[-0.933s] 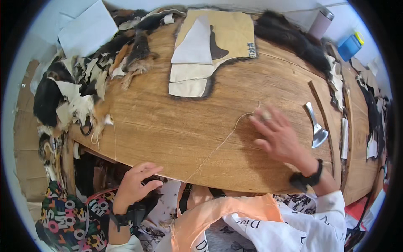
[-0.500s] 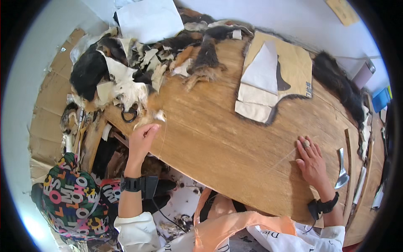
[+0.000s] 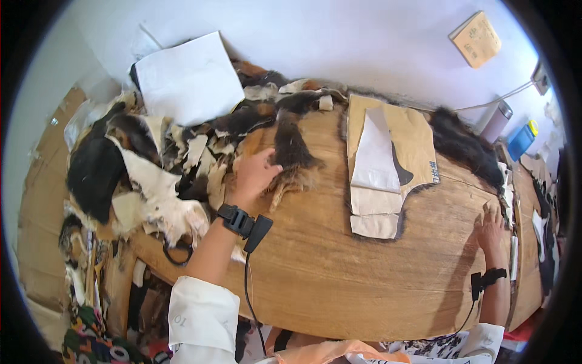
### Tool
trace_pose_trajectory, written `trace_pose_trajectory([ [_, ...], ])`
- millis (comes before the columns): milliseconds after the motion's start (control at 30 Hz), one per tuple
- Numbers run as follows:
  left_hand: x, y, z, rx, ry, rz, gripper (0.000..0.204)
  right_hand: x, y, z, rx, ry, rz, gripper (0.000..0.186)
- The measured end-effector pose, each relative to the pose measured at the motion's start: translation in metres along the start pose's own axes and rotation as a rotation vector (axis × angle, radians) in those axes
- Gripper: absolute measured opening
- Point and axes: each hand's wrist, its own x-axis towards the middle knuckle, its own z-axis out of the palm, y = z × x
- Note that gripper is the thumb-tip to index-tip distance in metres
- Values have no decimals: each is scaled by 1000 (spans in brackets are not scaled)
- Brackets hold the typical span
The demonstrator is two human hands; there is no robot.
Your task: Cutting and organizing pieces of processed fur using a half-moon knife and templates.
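My left hand (image 3: 257, 176) lies over the fur scraps at the upper left of the table. Its fingers are apart, beside a dark brown fur strip (image 3: 292, 145) with a tan, ragged end. Near the table's right edge, my right hand (image 3: 490, 227) is palm down with its fingers bent under. What they hold, if anything, is hidden. Between the hands, toward the back, lies a tan paper pattern (image 3: 418, 145) on a dark fur piece. A folded white sheet (image 3: 374, 151) and pale hide strips (image 3: 374, 226) rest along its left side.
A heap of black, white and brown fur scraps (image 3: 91, 176) fills the left end, with a white board (image 3: 189, 79) behind. Black scissor handles (image 3: 177, 253) show at the table edge. A dark fur strip (image 3: 464, 142), a flask (image 3: 497, 121) and a blue bottle (image 3: 522, 139) stand at the right.
The view has tilted up. My left hand has moved from the table's front edge onto the furs and its fingers have opened. My right hand has shifted right, and the metal tool beside it no longer shows.
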Motion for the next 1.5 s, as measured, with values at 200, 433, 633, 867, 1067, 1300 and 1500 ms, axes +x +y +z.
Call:
trace_pose_trajectory([
  [200,31,-22,26,20,-54,44,27,-18,-33,-17,308,300,-60,36],
  [433,39,56,51,-339,304,669,22,-38,-98,-92,488,448,-327,23],
  [633,40,33,41,-141,131,493,14,-36,-109,-103,615,302,-477,23],
  [867,70,-70,-91,200,425,5,18,-33,-125,-57,619,291,-538,39],
  [1067,-5,-91,-176,162,583,-114,23,-31,-131,-36,551,264,-487,41],
  [1300,-123,-118,-204,278,652,-237,20,-29,-125,-26,607,226,-384,39],
  [1500,-167,-131,-180,179,510,-432,22,-26,-126,-14,598,259,-398,39],
])
